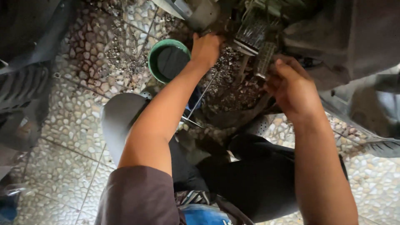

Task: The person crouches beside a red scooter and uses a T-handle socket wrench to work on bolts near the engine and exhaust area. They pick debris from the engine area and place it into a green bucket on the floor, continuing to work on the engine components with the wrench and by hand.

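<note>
My left hand (206,49) reaches up and forward, its fingers closed against the underside of a dirty metal engine block (254,31) with cooling fins. My right hand (291,87) is at the block's lower right side, fingers curled around a finned part; what it grips is hidden by the hand. Both forearms stretch out from my lap, over my dark trousers (250,175).
A green bowl (153,62) with dark liquid stands on the pebble-patterned tiled floor (79,121), left of my left hand. Metal scraps and grit lie around it. A tyre (21,87) is at the far left, grey bodywork (358,46) at the right.
</note>
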